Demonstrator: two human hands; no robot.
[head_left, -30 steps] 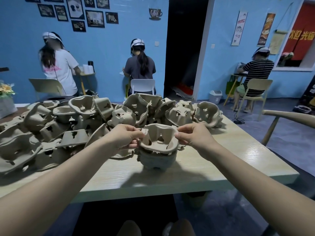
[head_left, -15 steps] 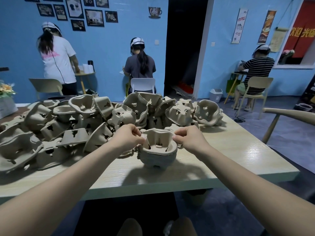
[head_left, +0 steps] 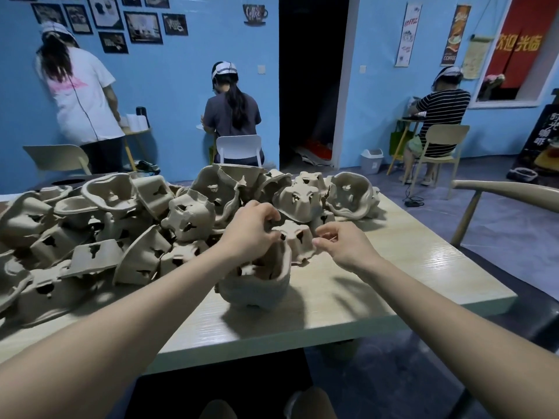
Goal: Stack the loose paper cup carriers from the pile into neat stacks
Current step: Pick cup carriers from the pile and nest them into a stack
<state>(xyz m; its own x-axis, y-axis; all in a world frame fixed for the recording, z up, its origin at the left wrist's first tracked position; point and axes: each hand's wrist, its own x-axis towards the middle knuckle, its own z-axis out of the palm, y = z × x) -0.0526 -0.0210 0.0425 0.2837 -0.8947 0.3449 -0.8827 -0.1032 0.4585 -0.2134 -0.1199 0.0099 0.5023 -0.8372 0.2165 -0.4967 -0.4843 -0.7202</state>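
Both hands reach for one upturned carrier (head_left: 295, 237) lying just behind the stack (head_left: 257, 282). Fingers of the left hand (head_left: 248, 234) curl over the carrier's left edge and pinch it. On the other side, the right hand (head_left: 341, 247) has its fingers bent toward the carrier's right edge; whether they grip it or only touch it cannot be told, since the fingertips blur into the pulp.

That stack stands on the wooden table (head_left: 393, 282) near its front edge, with its cups opening upward and the left wrist passing over its left rim. How many carriers are nested in it cannot be counted.

Left of the stack and behind it, the loose pile (head_left: 99, 231) of carriers sprawls across the table, some on their sides, some bottom up, many leaning on each other. Its nearest pieces lie just beside the stack's left side. Further pieces are heaped behind the stack (head_left: 302, 198), and one wide-open carrier (head_left: 351, 198) leans at the pile's right end.

Well beyond the stack, three people face the blue wall: one standing (head_left: 81, 95) at far left, one seated on a white chair (head_left: 239, 149), one in a striped top (head_left: 438, 116) on a pale chair at right. A curved chair back (head_left: 508, 192) juts in to the right of the table.
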